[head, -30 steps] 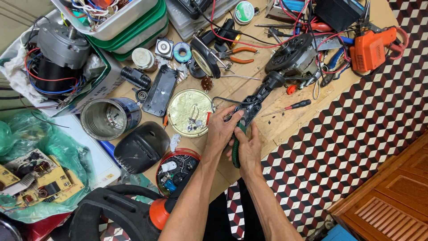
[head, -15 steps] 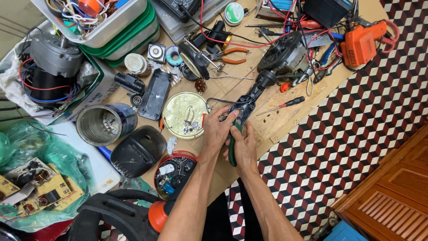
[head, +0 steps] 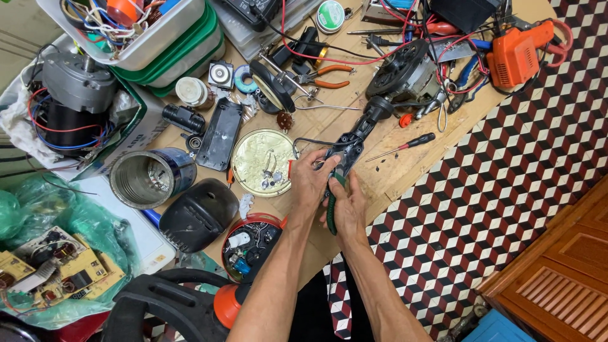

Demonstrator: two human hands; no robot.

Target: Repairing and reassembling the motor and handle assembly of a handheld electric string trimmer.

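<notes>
A long black plastic tool housing (head: 358,134) lies slanted on the wooden workbench (head: 405,171), its far end by a round grey motor (head: 405,76). My left hand (head: 310,180) grips the near end of the housing. My right hand (head: 348,212) is closed on a green-handled hand tool (head: 330,212) whose tip meets the housing's near end. A thin black wire (head: 304,142) loops out beside my left fingers. A round gold metal lid (head: 261,161) with small parts on it sits just left of my left hand.
A red-tipped screwdriver (head: 405,145) lies right of the housing. An orange drill (head: 516,54), orange-handled pliers (head: 326,75), a metal can (head: 149,178), a black cover (head: 197,214), stacked tubs (head: 158,47) and a circuit board (head: 60,272) crowd the bench. Checkered floor lies to the right.
The view has shifted slightly. Both hands have stayed on the housing's near end, with the green-handled tool still pressed against it.
</notes>
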